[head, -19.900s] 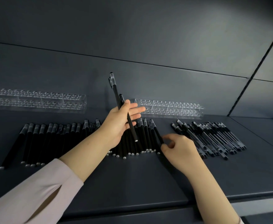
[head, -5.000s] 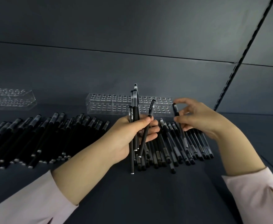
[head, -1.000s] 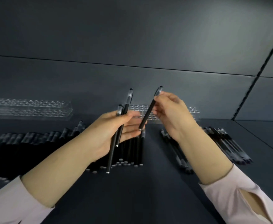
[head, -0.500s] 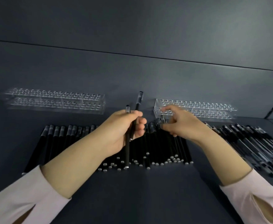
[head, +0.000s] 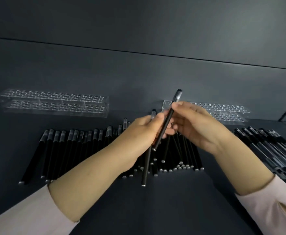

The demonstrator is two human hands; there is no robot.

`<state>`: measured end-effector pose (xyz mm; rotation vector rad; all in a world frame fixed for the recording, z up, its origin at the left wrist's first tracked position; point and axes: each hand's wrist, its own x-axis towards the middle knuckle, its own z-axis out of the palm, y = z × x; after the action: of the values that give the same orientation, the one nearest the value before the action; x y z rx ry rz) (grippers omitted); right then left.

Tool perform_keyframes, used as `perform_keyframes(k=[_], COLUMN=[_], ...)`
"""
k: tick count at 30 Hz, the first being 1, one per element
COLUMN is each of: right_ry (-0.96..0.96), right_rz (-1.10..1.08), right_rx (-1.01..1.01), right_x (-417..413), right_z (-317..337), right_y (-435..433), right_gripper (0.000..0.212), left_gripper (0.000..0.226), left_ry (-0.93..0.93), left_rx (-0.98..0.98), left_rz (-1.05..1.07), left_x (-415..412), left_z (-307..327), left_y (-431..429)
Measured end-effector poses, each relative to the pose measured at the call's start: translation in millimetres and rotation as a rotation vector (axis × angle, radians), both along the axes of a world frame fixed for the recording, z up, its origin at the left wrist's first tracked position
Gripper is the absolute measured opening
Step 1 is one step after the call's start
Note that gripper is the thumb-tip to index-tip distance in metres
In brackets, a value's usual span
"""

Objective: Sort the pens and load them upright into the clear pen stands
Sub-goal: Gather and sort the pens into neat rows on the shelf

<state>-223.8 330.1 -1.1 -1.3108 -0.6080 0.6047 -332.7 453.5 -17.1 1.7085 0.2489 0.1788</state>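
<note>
My right hand (head: pixel 196 128) pinches the raised pen (head: pixel 166 122) above the laid-out pens (head: pixel 71 146); my left hand (head: pixel 142 133) grips the lower pen (head: pixel 146 167). Risk: crossed shafts collide, slackening either hold (clear stands (head: pixel 54 102) behind, unloaded).

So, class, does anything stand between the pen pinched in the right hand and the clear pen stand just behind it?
Nothing visible does. The pen in the right hand is raised just in front of the right clear pen stand, whose visible holes are empty; only that hand covers part of it.
</note>
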Motion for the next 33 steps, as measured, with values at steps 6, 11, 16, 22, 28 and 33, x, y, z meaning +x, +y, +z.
perform_keyframes(k=[6,11,16,22,28,33], right_ry=[-0.193,-0.316,-0.341,-0.303,-0.375,-0.556], right_rz=[-0.224,-0.196,-0.162,-0.137,-0.137,-0.188], right_rx=[-0.228,-0.606,-0.719,-0.699,-0.728,-0.742], right_x=[25.5,37.1,45.0,46.2,48.2,43.8], right_z=[6.9,-4.5,-13.6,-20.0,-18.6,-14.1], right_y=[-25.5,-37.7,-36.4,-33.7,-36.7,-37.3], right_gripper=[0.008,0.021,0.022,0.025,0.025,0.041], left_gripper=[0.045,0.047,0.045,0.045,0.044,0.051], left_ry=[-0.079,-0.049,-0.006,0.009,0.039,0.052], left_rx=[0.256,0.459,0.816,1.124,1.1,0.962], left_rz=[0.167,0.201,0.28,0.436,0.367,0.375], left_x=[20.1,58.6,83.8,86.3,87.3,72.8], left_z=[6.0,0.2,-16.2,-27.2,-28.9,-11.8], left_y=[13.3,12.9,-5.1,-12.1,-8.5,1.7])
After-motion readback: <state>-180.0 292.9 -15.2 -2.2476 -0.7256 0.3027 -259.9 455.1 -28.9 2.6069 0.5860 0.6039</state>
